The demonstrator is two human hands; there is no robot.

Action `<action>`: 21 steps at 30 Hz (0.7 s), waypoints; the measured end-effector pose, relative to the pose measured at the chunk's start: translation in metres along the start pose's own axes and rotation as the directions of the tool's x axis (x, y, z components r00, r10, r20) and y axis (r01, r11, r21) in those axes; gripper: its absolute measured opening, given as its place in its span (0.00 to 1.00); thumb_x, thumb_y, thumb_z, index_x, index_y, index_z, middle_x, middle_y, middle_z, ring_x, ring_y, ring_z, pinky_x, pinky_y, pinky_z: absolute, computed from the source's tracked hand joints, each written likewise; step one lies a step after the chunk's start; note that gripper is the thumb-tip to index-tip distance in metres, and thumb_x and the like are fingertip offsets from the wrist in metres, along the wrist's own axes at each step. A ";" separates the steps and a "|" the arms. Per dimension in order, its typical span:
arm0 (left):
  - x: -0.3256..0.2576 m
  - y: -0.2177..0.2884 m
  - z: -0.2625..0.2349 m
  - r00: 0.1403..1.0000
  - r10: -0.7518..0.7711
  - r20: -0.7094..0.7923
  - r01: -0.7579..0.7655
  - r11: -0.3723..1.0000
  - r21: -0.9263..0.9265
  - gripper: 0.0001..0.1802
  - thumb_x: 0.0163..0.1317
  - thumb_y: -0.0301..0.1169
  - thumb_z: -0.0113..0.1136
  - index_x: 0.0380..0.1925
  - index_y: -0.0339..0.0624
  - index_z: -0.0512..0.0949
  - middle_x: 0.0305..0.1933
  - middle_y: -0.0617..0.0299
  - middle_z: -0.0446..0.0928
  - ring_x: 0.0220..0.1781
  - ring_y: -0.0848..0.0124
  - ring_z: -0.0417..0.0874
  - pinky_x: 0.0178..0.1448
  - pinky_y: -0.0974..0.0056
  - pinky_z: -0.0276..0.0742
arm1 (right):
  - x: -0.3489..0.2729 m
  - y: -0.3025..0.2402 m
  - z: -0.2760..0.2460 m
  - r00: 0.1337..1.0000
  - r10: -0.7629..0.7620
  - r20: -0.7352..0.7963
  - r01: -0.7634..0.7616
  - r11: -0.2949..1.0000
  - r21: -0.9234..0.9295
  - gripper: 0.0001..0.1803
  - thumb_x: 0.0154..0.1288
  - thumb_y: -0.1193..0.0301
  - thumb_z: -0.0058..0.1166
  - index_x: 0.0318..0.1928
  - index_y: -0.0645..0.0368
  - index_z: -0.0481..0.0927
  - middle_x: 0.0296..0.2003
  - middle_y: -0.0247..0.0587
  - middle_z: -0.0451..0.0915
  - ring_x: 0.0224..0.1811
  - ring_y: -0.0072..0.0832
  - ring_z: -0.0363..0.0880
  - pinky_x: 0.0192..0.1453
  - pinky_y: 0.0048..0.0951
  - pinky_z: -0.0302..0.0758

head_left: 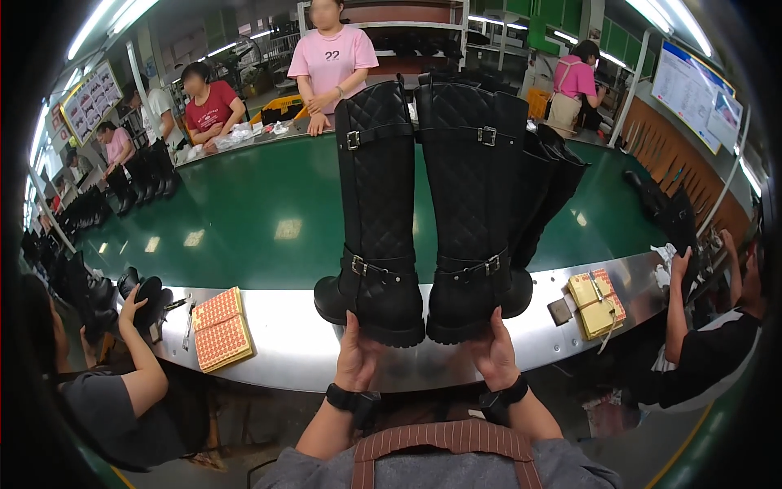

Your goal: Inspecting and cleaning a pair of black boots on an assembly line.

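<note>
A tall quilted black boot [379, 187] rises upright from my left hand [357, 360], a matching boot [463, 187] from my right hand [492, 359]; both half-curled hands grip the base.

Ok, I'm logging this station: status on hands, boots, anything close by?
Left hand holding left boot near the sole; right hand likewise on right boot. Both black, upright. More boots behind, at right.
</note>
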State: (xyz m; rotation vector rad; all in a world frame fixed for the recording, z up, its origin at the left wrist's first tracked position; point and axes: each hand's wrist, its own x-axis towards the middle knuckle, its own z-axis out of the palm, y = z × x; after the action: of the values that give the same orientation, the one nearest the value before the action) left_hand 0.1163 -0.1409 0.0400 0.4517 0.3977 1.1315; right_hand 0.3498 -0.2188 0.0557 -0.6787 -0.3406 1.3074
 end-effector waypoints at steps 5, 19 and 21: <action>-0.001 -0.003 -0.002 1.000 0.018 -0.007 -0.018 1.000 0.023 0.38 0.66 0.57 0.55 0.68 0.46 0.63 0.66 0.59 0.71 0.65 0.61 0.73 0.65 0.51 0.70 | -0.002 0.000 -0.001 0.999 -0.030 0.014 0.030 1.000 -0.001 0.34 0.70 0.48 0.52 0.68 0.55 0.66 0.64 0.39 0.73 0.66 0.36 0.70 0.71 0.43 0.64; -0.008 0.003 0.002 0.993 0.071 0.090 -0.076 0.996 0.053 0.40 0.68 0.57 0.51 0.72 0.46 0.56 0.73 0.58 0.63 0.74 0.59 0.63 0.76 0.49 0.58 | -0.006 -0.007 -0.004 0.992 -0.076 0.104 0.087 0.990 -0.107 0.35 0.72 0.47 0.49 0.68 0.57 0.65 0.65 0.39 0.72 0.67 0.36 0.70 0.70 0.41 0.66; -0.009 0.004 0.003 0.992 0.060 0.111 -0.063 0.998 0.018 0.39 0.69 0.55 0.51 0.71 0.45 0.57 0.72 0.59 0.64 0.73 0.61 0.65 0.74 0.50 0.61 | -0.007 -0.007 -0.004 0.994 -0.063 0.090 0.073 0.991 -0.111 0.36 0.70 0.48 0.51 0.68 0.58 0.64 0.65 0.39 0.72 0.66 0.36 0.70 0.70 0.41 0.66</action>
State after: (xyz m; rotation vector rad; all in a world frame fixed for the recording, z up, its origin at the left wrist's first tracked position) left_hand 0.1115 -0.1479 0.0448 0.5455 0.3012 1.1572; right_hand 0.3556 -0.2276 0.0584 -0.7021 -0.5078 1.2610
